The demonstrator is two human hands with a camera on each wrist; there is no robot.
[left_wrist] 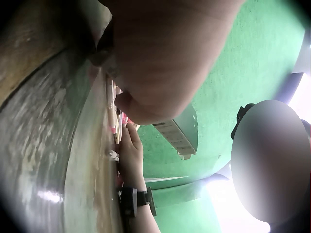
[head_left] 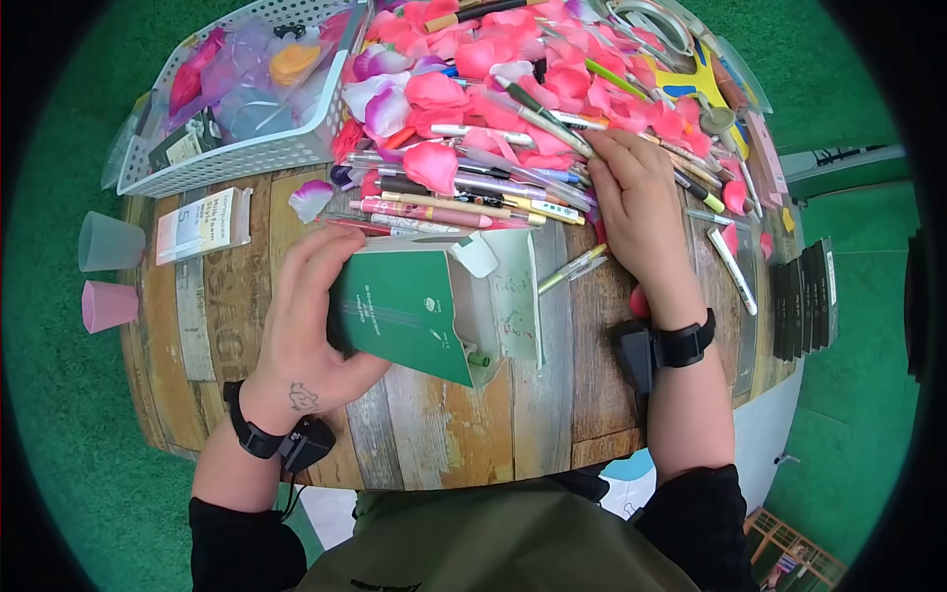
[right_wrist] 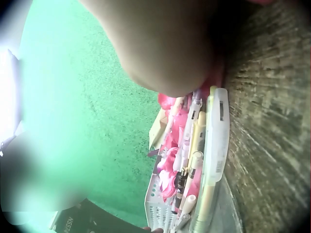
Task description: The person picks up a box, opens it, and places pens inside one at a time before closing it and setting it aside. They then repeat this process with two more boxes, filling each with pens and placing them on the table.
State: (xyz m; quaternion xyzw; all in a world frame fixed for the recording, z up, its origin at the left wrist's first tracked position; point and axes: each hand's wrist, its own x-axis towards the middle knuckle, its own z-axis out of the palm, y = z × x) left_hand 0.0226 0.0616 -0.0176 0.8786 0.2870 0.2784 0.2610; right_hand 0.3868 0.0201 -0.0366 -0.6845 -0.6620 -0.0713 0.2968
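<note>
My left hand [head_left: 318, 321] grips a green cardboard box [head_left: 400, 306] from its left side, thumb toward me and fingers over the far edge. The box lies tilted, its torn mouth facing right with a pale flap [head_left: 518, 296] folded out. A green pen end [head_left: 479, 361] shows just inside the mouth. Over at the pile, my right hand [head_left: 636, 192] has its fingertips at the lower end of a dark green and white pen [head_left: 543, 118]; I cannot tell whether they pinch it. Below the right hand lies a yellow highlighter-like pen [head_left: 570, 270], also seen close in the right wrist view.
Pink petals [head_left: 483, 54] and many pens cover the far half of the wooden table [head_left: 434, 434]. A white perforated basket [head_left: 237, 163] holds plastic packets. A pale packet [head_left: 204, 226] and two cups stand at left. A white pen [head_left: 732, 271] lies at right.
</note>
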